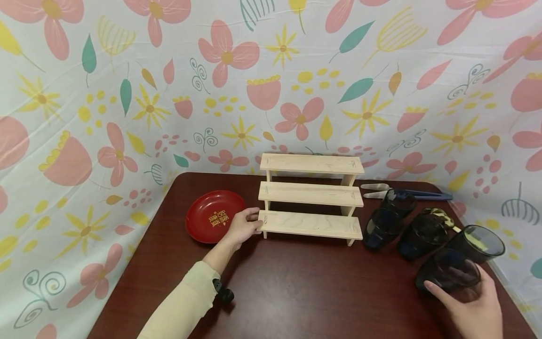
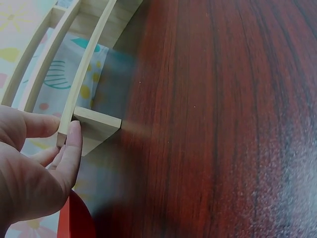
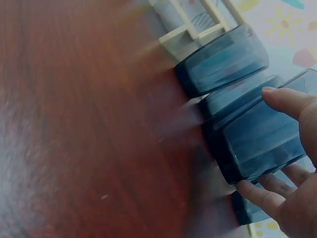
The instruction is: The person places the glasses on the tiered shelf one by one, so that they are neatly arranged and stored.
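Note:
A three-tier wooden display stand stands at the back middle of the table. My left hand pinches the left end of its lowest shelf; in the left wrist view the thumb and fingers are on either side of the board. At the right, my right hand holds a dark blue-grey drinking glass at the near end of a cluster. Its thumb lies on one side of the glass and its fingers on the other in the right wrist view.
A red plate with gold characters lies left of the stand. Several more dark glasses stand right of it. Behind them lie blue-handled utensils with pale ends. A floral cloth hangs around the brown table.

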Tool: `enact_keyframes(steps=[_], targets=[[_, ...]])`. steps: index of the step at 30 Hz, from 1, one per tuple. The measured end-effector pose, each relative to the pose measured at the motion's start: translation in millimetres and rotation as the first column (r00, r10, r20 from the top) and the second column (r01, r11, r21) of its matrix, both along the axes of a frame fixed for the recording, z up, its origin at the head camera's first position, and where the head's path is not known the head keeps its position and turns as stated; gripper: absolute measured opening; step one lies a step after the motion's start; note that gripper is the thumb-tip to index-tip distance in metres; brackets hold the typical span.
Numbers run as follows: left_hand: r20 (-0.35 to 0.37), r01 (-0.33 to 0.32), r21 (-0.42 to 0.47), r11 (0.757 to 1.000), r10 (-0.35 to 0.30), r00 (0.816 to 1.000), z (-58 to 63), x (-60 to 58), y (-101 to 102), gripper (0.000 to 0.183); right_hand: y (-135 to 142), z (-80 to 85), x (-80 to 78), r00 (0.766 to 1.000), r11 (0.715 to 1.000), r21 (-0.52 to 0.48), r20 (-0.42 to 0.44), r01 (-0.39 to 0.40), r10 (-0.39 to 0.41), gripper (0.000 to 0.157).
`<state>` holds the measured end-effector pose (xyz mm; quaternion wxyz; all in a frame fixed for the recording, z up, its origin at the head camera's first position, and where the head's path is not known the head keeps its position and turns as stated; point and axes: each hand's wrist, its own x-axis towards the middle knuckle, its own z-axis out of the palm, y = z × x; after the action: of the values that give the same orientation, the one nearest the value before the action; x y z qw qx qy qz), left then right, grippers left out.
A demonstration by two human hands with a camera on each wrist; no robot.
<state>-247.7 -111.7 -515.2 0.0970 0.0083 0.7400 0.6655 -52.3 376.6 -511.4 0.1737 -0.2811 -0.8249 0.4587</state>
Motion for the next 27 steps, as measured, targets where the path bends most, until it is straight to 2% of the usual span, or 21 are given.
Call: enact_keyframes(steps=[4, 7, 9, 11, 14, 15, 16, 18, 23, 26, 27], targets=[[-0.005, 0.004, -0.001, 1.000, -0.004, 1.000, 0.6, 0.0, 0, 0.051, -5, 14.8, 4.1, 0.999, 0.998, 0.053, 0.039, 0.016, -0.018, 0.107], [-0.002, -0.002, -0.004, 1.000, 0.002, 1.000, 1.7, 0.3, 1, 0.050, -8, 28.4, 9.0, 0.999, 0.994, 0.103, 0.034, -0.022, 0.019, 0.105], [-0.003, -0.007, -0.012, 1.000, 0.007, 1.000, 2.9, 0.8, 1, 0.050, -8, 40.2, 9.8, 0.996, 0.989, 0.122, -0.022, -0.078, 0.081, 0.102], [-0.006, -0.009, -0.020, 1.000, 0.009, 1.000, 4.1, 1.3, 1, 0.050, -9, 53.2, 8.9, 0.981, 0.975, 0.165, -0.104, -0.146, 0.164, 0.099], [-0.014, -0.007, -0.030, 1.000, 0.006, 1.000, 5.7, 2.4, 1, 0.050, -10, 76.8, 1.2, 0.921, 0.936, 0.229, -0.226, -0.266, 0.317, 0.098], [-0.016, -0.006, -0.032, 0.999, 0.005, 1.000, 6.0, 2.8, 1, 0.050, -11, 84.3, -1.6, 0.899, 0.921, 0.254, -0.251, -0.296, 0.358, 0.097], [-0.018, -0.005, -0.033, 0.999, 0.004, 1.000, 6.4, 3.0, 1, 0.050, -13, 91.4, -4.4, 0.888, 0.911, 0.270, -0.259, -0.312, 0.381, 0.097], [-0.019, -0.005, -0.035, 0.999, 0.005, 1.000, 7.0, 3.3, 1, 0.050, -16, 105.6, -10.4, 0.880, 0.900, 0.288, -0.254, -0.329, 0.402, 0.097], [-0.028, -0.004, -0.050, 0.999, 0.003, 1.000, 6.6, 2.5, 1, 0.050, -30, 135.1, -28.1, 0.901, 0.900, 0.310, -0.214, -0.305, 0.378, 0.102], [-0.029, -0.003, -0.057, 0.998, 0.001, 1.000, 5.5, 1.4, 1, 0.049, -41, 149.9, -46.3, 0.870, 0.883, 0.318, -0.246, -0.345, 0.428, 0.100], [-0.028, -0.003, -0.058, 0.998, 0.001, 1.000, 5.1, 1.1, 1, 0.049, -46, 153.7, -53.5, 0.850, 0.875, 0.314, -0.268, -0.368, 0.453, 0.099]])
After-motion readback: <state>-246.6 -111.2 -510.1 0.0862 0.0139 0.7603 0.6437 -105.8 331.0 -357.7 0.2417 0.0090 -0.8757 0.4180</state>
